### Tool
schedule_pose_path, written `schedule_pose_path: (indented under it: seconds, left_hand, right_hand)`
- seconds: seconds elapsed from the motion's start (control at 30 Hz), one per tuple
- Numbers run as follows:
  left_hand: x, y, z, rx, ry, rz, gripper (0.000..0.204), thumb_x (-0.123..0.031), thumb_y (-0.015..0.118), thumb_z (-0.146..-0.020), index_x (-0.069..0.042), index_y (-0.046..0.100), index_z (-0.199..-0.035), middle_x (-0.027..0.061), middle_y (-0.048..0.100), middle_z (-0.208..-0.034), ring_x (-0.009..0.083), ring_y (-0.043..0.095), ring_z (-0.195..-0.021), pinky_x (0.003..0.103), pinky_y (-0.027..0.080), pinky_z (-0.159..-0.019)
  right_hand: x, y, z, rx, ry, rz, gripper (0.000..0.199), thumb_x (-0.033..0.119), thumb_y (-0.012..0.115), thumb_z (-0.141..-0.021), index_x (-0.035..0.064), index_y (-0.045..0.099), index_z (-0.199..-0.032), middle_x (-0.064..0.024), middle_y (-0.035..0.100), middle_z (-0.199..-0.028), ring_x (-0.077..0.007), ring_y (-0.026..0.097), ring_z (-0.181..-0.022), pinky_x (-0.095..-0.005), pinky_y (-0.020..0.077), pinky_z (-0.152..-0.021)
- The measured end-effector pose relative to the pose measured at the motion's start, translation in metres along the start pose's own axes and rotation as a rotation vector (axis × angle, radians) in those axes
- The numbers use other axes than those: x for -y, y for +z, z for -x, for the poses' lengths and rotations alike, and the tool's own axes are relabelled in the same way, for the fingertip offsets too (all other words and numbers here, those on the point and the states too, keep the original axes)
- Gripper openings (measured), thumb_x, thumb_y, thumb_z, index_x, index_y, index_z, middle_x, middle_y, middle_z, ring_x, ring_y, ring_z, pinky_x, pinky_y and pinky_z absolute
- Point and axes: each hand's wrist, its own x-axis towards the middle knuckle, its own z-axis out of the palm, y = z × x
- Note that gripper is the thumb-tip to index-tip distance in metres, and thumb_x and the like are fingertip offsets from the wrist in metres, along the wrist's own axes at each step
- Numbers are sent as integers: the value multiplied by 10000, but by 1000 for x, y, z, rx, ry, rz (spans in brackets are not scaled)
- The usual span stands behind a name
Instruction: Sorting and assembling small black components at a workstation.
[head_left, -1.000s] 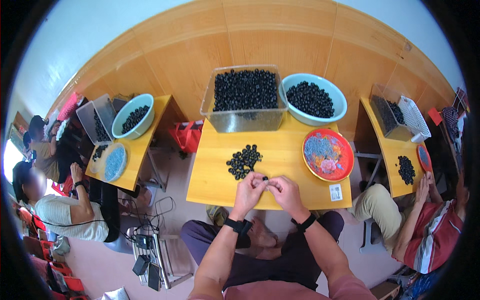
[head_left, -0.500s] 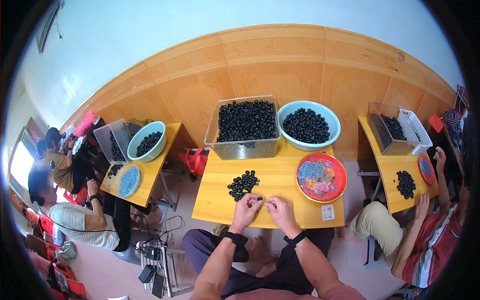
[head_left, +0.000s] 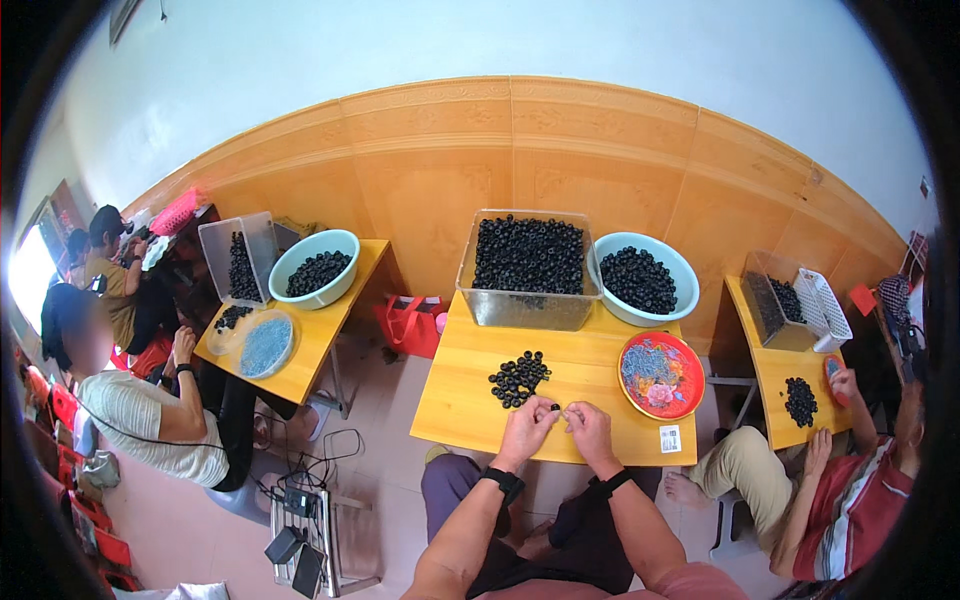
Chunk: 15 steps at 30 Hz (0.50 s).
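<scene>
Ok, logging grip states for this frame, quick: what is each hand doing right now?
Left hand: fingers pinched on a small black round piece over the yellow wooden table.
Right hand: fingers curled at that piece; holding anything cannot be told.

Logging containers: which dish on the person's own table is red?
The round plate right of the hands; the bowl behind it is pale blue, the bin clear.

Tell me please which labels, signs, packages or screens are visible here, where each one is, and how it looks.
Small label: on the near right corner of the yellow table, right of the right hand; a white rectangle with dark print.
Framed picture or sign: high on the white wall, top left; dark frame, cut by the image rim.
Red bag: on the floor left of the table; soft, with handles.
No screens visible.
</scene>
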Motion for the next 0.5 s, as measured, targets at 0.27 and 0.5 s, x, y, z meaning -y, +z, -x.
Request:
schedule_pose_path:
  seconds: [0.27,0.5]
  left_hand:
    - [8,8,-9,28,37,34,178,-90,719,-927,14,656,-1055,57,687,-738,89,613,-672,265,511,-640]
    - [2,6,-8,55,8,63,189,-68,718,-912,11,645,-1067,66,700,-749,105,637,-652,270,508,-606]
  right_hand:
    - [-25,1,-6,-133,-117,235,122,72,674,-922,-49,684,-935,-102,684,-728,-151,644,-560,-291,505,-530]
    - [1,-2,-5,-93,152,45,199,143,699,-930,-43,701,-1002,-137,712,-780,-178,683,-625,-313,540,-578]
